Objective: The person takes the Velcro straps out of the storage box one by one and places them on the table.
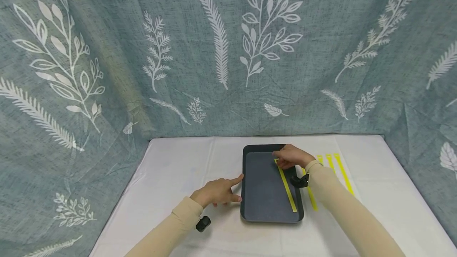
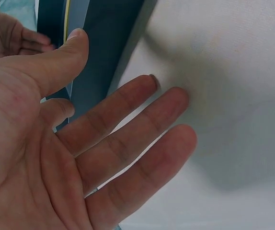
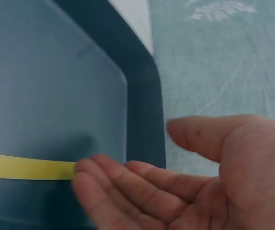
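A dark grey rectangular tray (image 1: 260, 193) lies on the white cloth, with one yellow strip (image 1: 287, 187) lengthwise along the right part of its floor. My right hand (image 1: 292, 156) is over the tray's far right corner. In the right wrist view its fingertips touch the end of the strip (image 3: 29, 167), the thumb held apart from the fingers. My left hand (image 1: 219, 191) is at the tray's left side, forefinger and thumb extended against the rim. Its other fingers (image 2: 144, 167) stretch out over the cloth in the left wrist view, holding nothing.
Several more yellow strips (image 1: 343, 173) lie on the white-covered table (image 1: 171, 165) right of the tray, partly hidden by my right forearm. A blue-green curtain (image 1: 228, 102) with white leaf prints hangs behind and at both sides. Black devices (image 1: 203, 223) sit at both wrists.
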The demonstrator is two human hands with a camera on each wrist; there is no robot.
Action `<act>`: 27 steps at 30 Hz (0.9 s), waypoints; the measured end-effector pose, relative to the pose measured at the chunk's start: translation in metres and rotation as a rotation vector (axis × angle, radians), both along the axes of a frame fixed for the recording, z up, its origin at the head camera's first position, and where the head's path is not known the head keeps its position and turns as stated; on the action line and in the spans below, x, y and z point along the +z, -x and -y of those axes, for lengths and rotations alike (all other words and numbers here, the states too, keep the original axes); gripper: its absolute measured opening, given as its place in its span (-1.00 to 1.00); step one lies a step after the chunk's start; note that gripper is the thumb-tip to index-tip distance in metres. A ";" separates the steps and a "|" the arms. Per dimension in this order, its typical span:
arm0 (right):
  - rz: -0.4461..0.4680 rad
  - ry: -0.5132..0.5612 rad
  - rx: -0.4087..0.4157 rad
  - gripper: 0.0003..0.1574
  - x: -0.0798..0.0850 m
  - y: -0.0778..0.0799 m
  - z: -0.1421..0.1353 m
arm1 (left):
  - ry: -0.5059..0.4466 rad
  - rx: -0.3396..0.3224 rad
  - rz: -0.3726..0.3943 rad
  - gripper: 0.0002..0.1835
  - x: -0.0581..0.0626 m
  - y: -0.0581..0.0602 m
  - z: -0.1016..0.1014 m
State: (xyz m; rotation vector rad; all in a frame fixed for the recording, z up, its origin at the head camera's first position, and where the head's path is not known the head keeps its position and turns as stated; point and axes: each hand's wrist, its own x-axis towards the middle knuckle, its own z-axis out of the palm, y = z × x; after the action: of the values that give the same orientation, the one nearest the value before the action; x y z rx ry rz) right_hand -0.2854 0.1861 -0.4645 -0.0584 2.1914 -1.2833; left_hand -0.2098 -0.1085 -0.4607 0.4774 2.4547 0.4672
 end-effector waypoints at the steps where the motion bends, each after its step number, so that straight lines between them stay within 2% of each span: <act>1: -0.002 -0.030 -0.012 -0.32 0.001 -0.001 0.002 | 0.000 0.001 0.002 -0.16 0.000 0.000 0.000; 6: -0.024 -0.173 -0.026 -0.52 0.003 -0.005 0.010 | -0.002 0.001 0.012 -0.16 0.001 -0.001 -0.001; 10: -0.062 -0.332 0.028 -0.68 0.000 -0.003 0.015 | -0.003 0.005 0.009 -0.16 0.003 -0.002 -0.001; 12: -0.056 -0.379 0.052 -0.69 -0.002 -0.002 0.018 | -0.002 0.005 0.007 -0.16 0.004 -0.001 -0.001; 15: -0.043 -0.410 0.074 -0.69 -0.006 -0.001 0.025 | -0.006 0.005 0.008 -0.16 0.004 -0.001 0.001; 27: -0.057 -0.456 0.053 -0.70 -0.018 -0.011 0.034 | -0.002 0.011 0.013 -0.15 0.003 0.000 0.001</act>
State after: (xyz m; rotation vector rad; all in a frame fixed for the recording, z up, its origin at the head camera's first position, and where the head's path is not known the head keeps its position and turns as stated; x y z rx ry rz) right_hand -0.2748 0.1520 -0.4827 0.0273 2.4607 -0.7362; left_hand -0.2103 -0.1093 -0.4580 0.4605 2.4454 0.4756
